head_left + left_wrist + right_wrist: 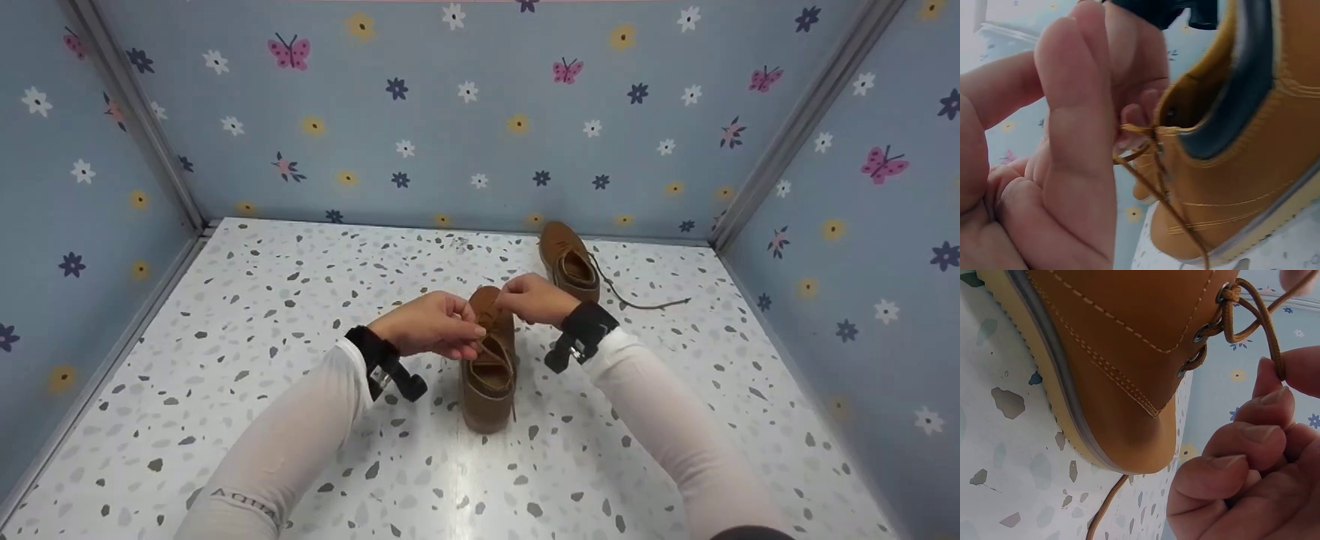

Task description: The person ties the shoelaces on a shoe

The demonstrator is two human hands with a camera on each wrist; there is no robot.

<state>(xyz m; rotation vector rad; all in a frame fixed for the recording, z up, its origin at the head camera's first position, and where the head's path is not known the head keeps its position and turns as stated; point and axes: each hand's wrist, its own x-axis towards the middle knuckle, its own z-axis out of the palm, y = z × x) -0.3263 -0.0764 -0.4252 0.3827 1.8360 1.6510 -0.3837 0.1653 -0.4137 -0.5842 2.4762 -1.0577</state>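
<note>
- Pale blue walls (450,112), printed with flowers and butterflies, enclose the speckled tabletop (262,315) on three sides.
- The near brown shoe (487,405) stands upright mid-table, between the hands, toe toward the back wall.
- The far brown shoe (564,255) sits beyond it to the right, its loose cord (646,307) trailing rightward.
- The left hand (433,326) pinches one strand of the near shoe's lace (1271,332).
- The right hand (536,298) pinches a loop of it between thumb and forefinger, other fingers curled.
</note>
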